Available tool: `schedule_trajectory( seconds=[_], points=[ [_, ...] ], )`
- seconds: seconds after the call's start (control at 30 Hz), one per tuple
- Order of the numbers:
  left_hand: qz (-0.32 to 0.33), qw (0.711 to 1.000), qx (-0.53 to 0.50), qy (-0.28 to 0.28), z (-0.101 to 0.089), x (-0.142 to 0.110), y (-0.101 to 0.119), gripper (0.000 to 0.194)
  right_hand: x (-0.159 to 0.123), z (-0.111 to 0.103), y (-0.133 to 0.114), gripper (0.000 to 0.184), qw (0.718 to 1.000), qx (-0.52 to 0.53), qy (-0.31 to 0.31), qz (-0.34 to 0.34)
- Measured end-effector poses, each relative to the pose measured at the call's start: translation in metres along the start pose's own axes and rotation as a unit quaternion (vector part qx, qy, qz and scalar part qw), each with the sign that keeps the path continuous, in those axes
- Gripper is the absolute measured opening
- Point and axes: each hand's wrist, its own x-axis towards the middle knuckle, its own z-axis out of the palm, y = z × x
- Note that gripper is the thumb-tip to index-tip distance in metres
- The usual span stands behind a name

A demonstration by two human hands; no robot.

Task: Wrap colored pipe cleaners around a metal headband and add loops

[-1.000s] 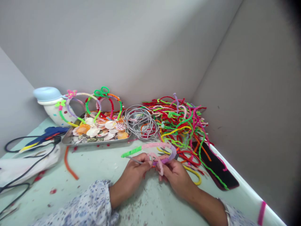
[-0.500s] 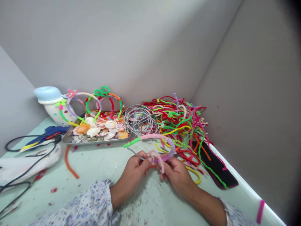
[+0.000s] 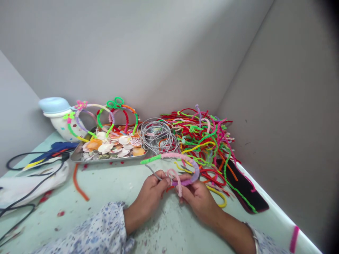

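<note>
My left hand (image 3: 150, 197) pinches a thin grey rod (image 3: 153, 173) that sticks out up and to the left. My right hand (image 3: 197, 203) grips a curved hairband (image 3: 180, 155) wrapped in fuzzy pipe cleaner, green at its far end, then pink, then purple. A loose pink pipe cleaner strand (image 3: 178, 181) curls down between my hands. The two hands nearly touch, and my fingers hide the band's lower end.
Behind my hands lie a heap of colored pipe cleaners (image 3: 203, 141), a coil of grey bands (image 3: 159, 135) and a metal tray of seashells (image 3: 111, 155). Finished hairbands, a pale blue-lidded jar, a glue gun, black cables and a white bag stand further left.
The hairband has risen and shifted slightly right, its green end now higher. The grey rod's tip has also moved up and right.
</note>
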Motion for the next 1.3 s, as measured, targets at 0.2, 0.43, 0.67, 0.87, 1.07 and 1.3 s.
schedule_trajectory(
  seconds=[0.2,0.43,0.67,0.87,1.07,1.3],
  points=[
    [0.039,0.997,0.037,-0.052,0.0,-0.002,0.003,0.027,0.003,0.001,-0.001,0.018,1.0,-0.022,0.009,-0.017],
    [0.018,0.998,0.062,-0.019,0.001,-0.003,0.004,0.03,0.003,0.001,0.0,0.023,1.0,0.005,0.002,-0.012],
    [0.021,0.993,0.117,0.007,-0.003,-0.002,-0.003,0.029,0.002,0.001,0.003,0.018,1.0,-0.012,-0.002,-0.017],
    [0.017,0.997,0.073,-0.002,-0.002,-0.002,0.001,0.026,0.0,0.001,0.006,0.018,0.998,-0.045,-0.009,-0.045],
    [0.006,0.999,0.034,-0.007,0.0,-0.001,0.001,0.022,-0.002,-0.001,0.007,0.017,0.993,-0.082,-0.011,-0.078],
    [0.017,0.997,0.081,0.002,-0.003,0.001,-0.005,0.023,0.0,-0.004,0.011,0.016,0.992,-0.101,-0.006,-0.079]
  ],
)
